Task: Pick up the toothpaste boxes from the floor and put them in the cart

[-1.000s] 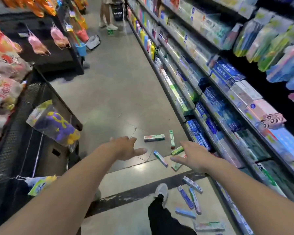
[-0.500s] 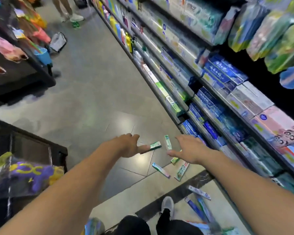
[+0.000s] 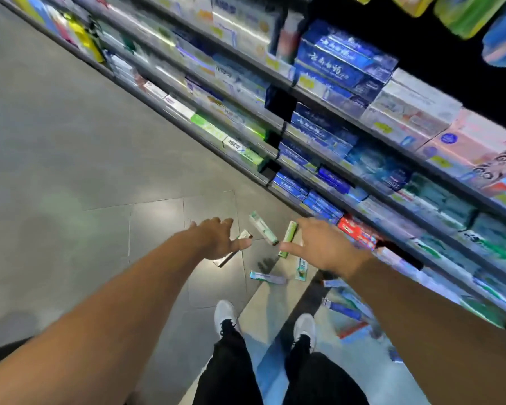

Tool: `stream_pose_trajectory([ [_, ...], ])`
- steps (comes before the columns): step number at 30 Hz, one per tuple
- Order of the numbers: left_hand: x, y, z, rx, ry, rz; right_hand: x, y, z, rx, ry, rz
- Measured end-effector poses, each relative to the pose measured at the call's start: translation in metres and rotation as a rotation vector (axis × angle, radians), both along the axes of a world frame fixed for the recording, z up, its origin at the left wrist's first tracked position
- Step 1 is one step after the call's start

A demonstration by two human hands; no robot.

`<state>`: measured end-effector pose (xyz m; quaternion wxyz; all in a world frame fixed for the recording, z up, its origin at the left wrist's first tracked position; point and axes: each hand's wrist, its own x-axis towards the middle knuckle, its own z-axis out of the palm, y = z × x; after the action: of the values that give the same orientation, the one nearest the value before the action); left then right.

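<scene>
1. Head view: closer to the boxes than half a second ago; cart gone from frame, shelves larger.
2. Left hand and right hand reaching, fingers straight, grasping nothing.
3. Boxes scattered on the floor between the hands and past the shoes.
4. Open aisle leftward; shelf edge close on the right.
5. Blurred labels; one box partly behind the left thumb.

we've got both bare arms stretched out forward and down, left hand flat with fingers straight and thumb sticking out, right hand spread loose too, neither gripping anything, feet planted below.
</scene>
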<state>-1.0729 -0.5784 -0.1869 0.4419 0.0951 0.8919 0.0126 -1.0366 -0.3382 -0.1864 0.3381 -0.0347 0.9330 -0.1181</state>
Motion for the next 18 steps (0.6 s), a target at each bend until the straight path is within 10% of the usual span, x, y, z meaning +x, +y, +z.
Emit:
stream_pose_trajectory([
  [18,-0.023,-0.004,-0.505,-0.038,0.024,-0.11,0.053,-0.03,-0.512,0.103,-0.169,-0.105],
])
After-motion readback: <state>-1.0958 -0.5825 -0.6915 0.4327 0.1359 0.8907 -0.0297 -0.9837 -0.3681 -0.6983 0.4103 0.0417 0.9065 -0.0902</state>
